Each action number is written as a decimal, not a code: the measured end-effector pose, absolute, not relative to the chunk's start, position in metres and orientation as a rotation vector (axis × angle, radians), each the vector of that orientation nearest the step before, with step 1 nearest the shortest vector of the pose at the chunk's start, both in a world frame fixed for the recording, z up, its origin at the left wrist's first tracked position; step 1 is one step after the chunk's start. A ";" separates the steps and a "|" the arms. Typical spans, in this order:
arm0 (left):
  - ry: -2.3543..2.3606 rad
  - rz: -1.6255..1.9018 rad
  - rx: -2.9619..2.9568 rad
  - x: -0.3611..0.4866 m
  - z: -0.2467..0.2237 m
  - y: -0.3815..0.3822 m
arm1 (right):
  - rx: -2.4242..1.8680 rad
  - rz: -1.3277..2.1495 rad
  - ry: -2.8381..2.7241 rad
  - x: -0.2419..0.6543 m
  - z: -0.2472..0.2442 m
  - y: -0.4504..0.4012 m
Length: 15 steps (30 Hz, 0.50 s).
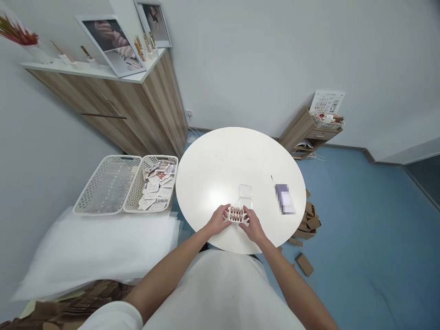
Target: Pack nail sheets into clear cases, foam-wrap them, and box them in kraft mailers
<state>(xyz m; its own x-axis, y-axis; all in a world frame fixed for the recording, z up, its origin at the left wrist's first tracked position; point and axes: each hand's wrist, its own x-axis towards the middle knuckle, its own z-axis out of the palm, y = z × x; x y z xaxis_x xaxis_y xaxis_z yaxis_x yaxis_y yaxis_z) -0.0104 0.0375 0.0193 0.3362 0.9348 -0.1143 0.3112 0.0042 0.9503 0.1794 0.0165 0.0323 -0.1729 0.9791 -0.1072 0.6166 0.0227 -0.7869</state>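
Near the front edge of the round white table (209, 174), a white card of press-on nails (236, 214) is held level between both hands. The nails are brownish and shiny, set in two rows. My left hand (218, 220) grips the card's left edge, fingers bent, while my right hand (252, 224) pinches its right edge. Just beyond the card lies a clear plastic case (245, 191) with its lid opened flat; its near half is partly hidden behind the card and my right hand.
At the table's right lies a purple, pixelated item (284, 199). Left of the table stand a white basket of clear plastic cases (112, 185) and a white basket of printed cards (153, 190). Cardboard boxes (309, 220) sit on the floor at right. A wooden cabinet (154, 101) stands behind.
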 end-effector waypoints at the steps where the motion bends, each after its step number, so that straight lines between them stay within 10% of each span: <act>1: 1.183 0.718 1.542 -0.004 0.020 0.038 | -1.610 1.020 -1.840 0.188 0.031 0.017; 15: 1.380 0.407 1.739 0.039 0.013 0.059 | -1.671 1.183 -1.919 0.241 0.004 0.051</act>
